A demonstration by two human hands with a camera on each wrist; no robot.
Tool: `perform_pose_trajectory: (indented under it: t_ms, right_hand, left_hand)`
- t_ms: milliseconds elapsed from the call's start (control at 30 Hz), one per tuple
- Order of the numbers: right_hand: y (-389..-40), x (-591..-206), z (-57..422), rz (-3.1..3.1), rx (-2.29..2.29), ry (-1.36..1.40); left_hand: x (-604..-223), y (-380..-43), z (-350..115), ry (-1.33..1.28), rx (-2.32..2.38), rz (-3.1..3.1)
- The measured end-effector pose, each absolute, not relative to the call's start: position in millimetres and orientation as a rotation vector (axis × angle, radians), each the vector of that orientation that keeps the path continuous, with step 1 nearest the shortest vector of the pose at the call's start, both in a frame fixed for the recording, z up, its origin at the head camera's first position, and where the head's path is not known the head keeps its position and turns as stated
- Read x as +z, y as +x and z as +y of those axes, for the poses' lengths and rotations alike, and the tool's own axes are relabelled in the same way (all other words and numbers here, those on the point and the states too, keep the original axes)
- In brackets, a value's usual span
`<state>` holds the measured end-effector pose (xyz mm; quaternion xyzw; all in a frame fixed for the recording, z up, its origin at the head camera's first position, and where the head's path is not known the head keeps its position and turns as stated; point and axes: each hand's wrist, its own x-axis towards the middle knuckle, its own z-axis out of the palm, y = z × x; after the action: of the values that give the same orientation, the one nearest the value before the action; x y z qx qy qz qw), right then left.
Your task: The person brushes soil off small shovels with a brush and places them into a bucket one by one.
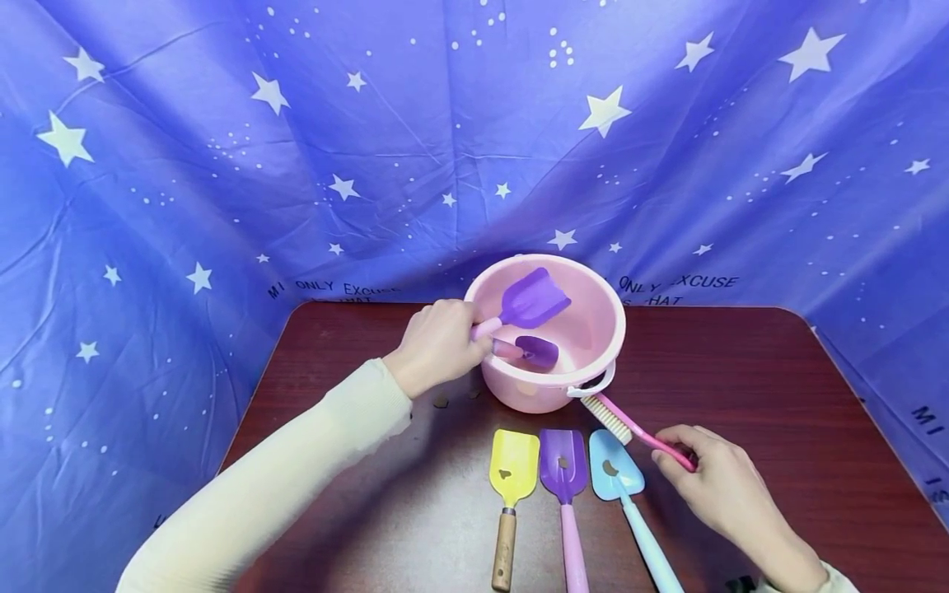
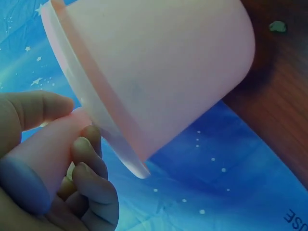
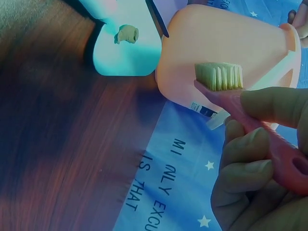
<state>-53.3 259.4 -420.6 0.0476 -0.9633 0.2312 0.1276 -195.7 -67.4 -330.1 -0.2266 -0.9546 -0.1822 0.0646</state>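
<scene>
My left hand (image 1: 442, 342) grips the pink handle (image 2: 53, 149) of a toy shovel, whose purple blade (image 1: 535, 298) is over the mouth of a pink bucket (image 1: 519, 394). Inside the bucket lies a second purple blade (image 1: 539, 352) with a pinkish handle, partly hidden. In my right hand (image 1: 715, 473) is a pink brush (image 3: 257, 120), held by its handle between thumb and fingers. Its cream bristles (image 1: 606, 418) are just below the bucket's white carrying handle (image 1: 593, 387), near a light-blue shovel (image 1: 617, 478).
A yellow shovel (image 1: 514, 461) with a wooden handle and a purple shovel (image 1: 563, 461) lie side by side, left of the light-blue one. Small brown bits sit on their blades. More bits (image 1: 441, 402) dot the dark-red table (image 1: 749, 371). Blue star-patterned cloth (image 1: 415, 123) hangs behind.
</scene>
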Motion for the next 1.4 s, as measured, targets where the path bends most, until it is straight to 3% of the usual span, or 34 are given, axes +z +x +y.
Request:
perform_pose_trajectory:
  t_ms: [767, 1400]
  right_hand:
    - [-55.9, -419.4, 268.3, -2.813, 0.665, 0.098]
    - [-60.0, -423.8, 270.4, -2.804, 0.653, 0.095]
  left_hand:
    - [-329.7, -221.8, -0.9, -0.745, -0.290, -3.111]
    - [-352.8, -227.6, 10.7, -0.696, -0.217, -3.105]
